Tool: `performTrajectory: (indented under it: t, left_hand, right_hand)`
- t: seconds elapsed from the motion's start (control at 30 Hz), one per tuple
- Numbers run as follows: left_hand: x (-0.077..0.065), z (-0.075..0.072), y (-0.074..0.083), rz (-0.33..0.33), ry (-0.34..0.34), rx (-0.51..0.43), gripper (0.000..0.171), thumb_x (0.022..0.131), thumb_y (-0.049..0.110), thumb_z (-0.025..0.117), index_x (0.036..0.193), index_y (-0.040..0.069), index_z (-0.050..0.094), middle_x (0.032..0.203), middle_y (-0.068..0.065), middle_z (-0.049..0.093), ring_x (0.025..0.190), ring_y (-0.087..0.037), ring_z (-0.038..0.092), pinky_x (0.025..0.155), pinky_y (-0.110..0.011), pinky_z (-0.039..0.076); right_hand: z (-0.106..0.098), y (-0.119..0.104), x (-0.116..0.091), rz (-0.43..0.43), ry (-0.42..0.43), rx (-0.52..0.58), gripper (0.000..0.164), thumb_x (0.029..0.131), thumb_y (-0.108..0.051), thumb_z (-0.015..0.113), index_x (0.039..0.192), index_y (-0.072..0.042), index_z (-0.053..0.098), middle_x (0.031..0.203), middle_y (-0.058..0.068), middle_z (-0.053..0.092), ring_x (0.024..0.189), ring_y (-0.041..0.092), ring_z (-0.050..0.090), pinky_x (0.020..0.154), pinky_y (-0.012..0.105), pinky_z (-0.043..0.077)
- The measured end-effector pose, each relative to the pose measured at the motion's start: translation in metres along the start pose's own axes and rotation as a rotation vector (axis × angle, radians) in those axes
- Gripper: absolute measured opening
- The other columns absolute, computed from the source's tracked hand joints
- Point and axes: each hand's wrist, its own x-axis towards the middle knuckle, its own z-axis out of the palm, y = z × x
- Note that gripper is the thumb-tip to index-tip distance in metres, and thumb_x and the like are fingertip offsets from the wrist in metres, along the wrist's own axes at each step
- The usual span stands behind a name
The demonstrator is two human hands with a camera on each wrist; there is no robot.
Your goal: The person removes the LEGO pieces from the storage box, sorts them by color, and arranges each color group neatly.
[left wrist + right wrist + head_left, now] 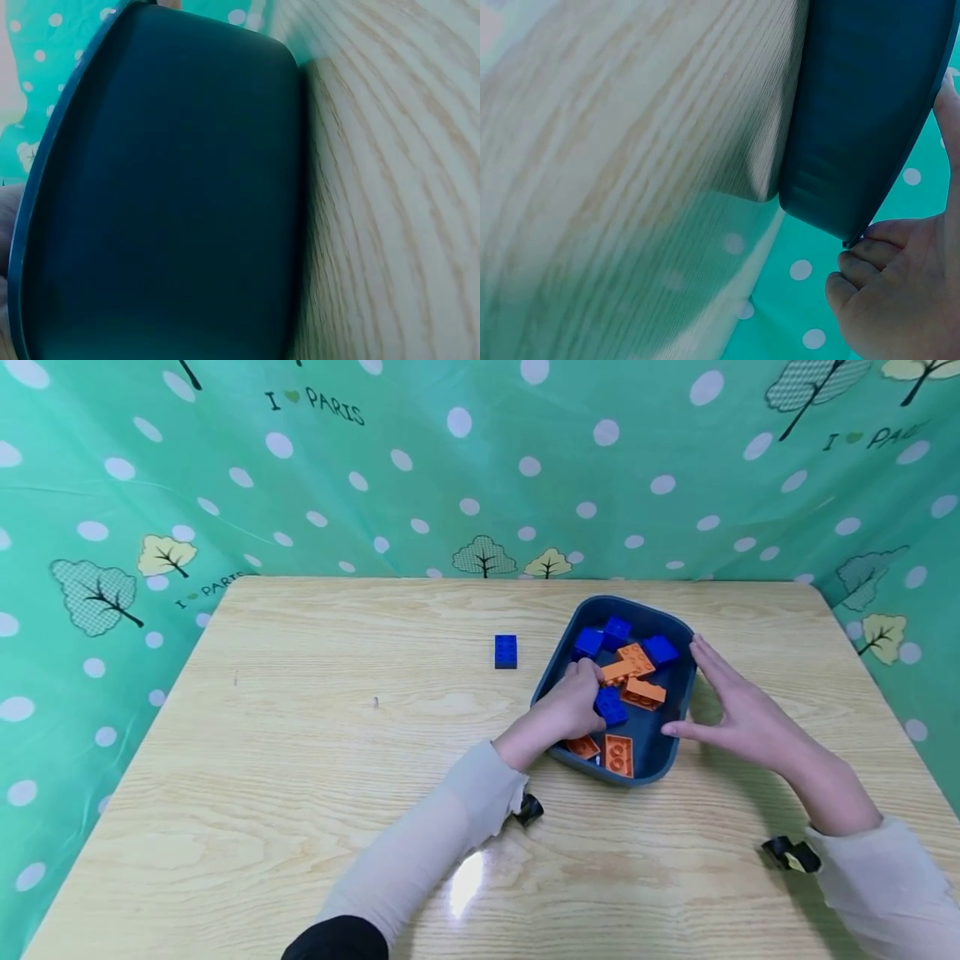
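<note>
A dark blue bin holds several blue and orange toy bricks. My left hand reaches over its left rim, fingers bent, thumb apart from them. The fingertips are right at an orange brick, and a blue brick shows beside the thumb. Whether the fingers hold a brick I cannot tell. In the left wrist view the bin's outer wall hides most of this hand. My right hand is at the bin's right side, thumb and fingers spread. In the right wrist view its fingertips are at the rim.
One blue brick lies alone on the wooden table, left of the bin. More orange bricks lie at the bin's near end, and blue ones at its far end. A green dotted cloth hangs behind the table.
</note>
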Motion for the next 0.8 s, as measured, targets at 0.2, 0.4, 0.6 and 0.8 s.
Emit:
performTrajectory:
  t: [0.2,0.4,0.6,0.8]
  left_hand:
    - [0.0022,0.0029,0.0035,-0.034,0.006,0.146,0.064,0.087,0.033,0.078,0.133,0.009,0.04,0.136,-0.009,0.043,0.119,-0.018,0.05,0.101,-0.026,0.049]
    - [0.0024,0.0063,0.0076,-0.047,0.026,0.272,0.075,0.086,0.044,0.076,0.14,0.007,0.038,0.139,-0.009,0.044,0.12,-0.018,0.051,0.105,-0.026,0.049]
    - [0.0015,0.0082,0.0078,-0.034,0.057,0.324,0.067,0.088,0.043,0.074,0.137,0.009,0.043,0.137,-0.007,0.046,0.117,-0.016,0.052,0.103,-0.024,0.049]
    - [-0.0025,0.0053,0.0076,0.01,0.077,0.322,0.064,0.091,0.038,0.072,0.142,0.01,0.046,0.134,-0.005,0.05,0.109,-0.012,0.056,0.095,-0.023,0.054]
  right_hand:
    - [0.0002,0.0013,-0.0003,-0.002,-0.002,0.008,0.118,0.083,-0.048,0.078,0.161,-0.019,-0.006,0.169,0.001,-0.01,0.152,0.047,0.01,0.11,0.074,0.025]
    - [0.0014,0.0019,0.0003,0.001,-0.001,0.005,0.118,0.083,-0.049,0.078,0.161,-0.021,-0.006,0.169,0.001,-0.01,0.151,0.049,0.011,0.108,0.076,0.025]
    - [0.0021,0.0023,0.001,0.004,0.003,0.02,0.119,0.082,-0.048,0.079,0.161,-0.021,-0.006,0.169,0.003,-0.009,0.151,0.049,0.011,0.107,0.076,0.025]
    - [0.0005,0.0012,0.002,0.01,0.007,0.008,0.119,0.081,-0.048,0.079,0.161,-0.021,-0.006,0.169,0.002,-0.009,0.15,0.051,0.013,0.107,0.077,0.025]
